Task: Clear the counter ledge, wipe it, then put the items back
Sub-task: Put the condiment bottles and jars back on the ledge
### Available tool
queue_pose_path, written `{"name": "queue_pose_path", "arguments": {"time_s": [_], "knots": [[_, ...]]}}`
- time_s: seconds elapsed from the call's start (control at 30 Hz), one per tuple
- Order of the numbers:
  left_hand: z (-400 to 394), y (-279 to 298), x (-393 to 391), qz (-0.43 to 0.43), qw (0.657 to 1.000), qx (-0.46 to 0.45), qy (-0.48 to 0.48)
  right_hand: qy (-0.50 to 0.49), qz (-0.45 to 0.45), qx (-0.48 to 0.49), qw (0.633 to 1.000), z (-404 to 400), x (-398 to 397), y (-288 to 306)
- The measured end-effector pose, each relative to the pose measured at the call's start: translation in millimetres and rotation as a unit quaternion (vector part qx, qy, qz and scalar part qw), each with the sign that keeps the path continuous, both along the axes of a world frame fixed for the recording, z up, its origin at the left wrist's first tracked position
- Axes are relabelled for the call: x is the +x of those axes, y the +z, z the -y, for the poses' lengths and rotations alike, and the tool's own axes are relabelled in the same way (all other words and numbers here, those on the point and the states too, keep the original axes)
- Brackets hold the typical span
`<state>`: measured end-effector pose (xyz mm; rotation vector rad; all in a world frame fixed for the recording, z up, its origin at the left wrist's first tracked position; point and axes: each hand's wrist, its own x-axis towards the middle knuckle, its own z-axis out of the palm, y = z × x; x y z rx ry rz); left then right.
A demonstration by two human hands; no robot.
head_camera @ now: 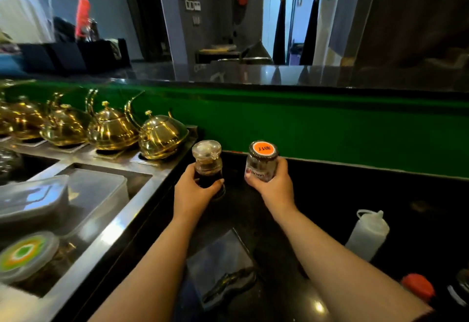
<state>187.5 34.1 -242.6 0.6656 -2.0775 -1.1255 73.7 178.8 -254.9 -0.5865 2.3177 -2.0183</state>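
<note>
**Two jars held over the dark worktop**

The left hand (pixel 194 193) grips a glass dispenser (pixel 208 165) of dark liquid with a clear stopper; the right hand (pixel 272 184) grips a jar (pixel 261 163) with an orange-labelled lid. Both are upright, side by side and apart, near the green wall (pixel 330 131). Four brass teapots (pixel 162 136) line the steel counter at left. A white squeeze bottle (pixel 366 234) stands at right, a grey cloth (pixel 223 260) between the forearms.

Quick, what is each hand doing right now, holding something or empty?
Left hand: closed around a glass bottle of dark liquid.
Right hand: closed around a jar with an orange lid.
</note>
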Motion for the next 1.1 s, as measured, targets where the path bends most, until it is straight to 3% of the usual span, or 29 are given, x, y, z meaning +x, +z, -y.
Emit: {"name": "queue_pose_path", "arguments": {"time_s": [0.17,0.47,0.8,1.1], "knots": [[41.3,66.3,-10.8,-0.052,0.999,-0.015,0.005,0.056,-0.045,-0.049,0.996,57.4,-16.8,81.1],[157.8,173.4,-81.7,-0.094,0.992,-0.069,0.051,0.123,-0.101,-0.044,0.986,180.4,-94.3,195.0],[268.1,190.9,-179.3,-0.072,0.993,-0.054,0.082,0.100,-0.060,-0.003,0.993,306.6,-189.2,198.0],[303.8,175.3,-215.2,-0.063,0.992,-0.055,0.094,0.116,-0.051,0.009,0.992,347.5,-223.3,189.6]]}}
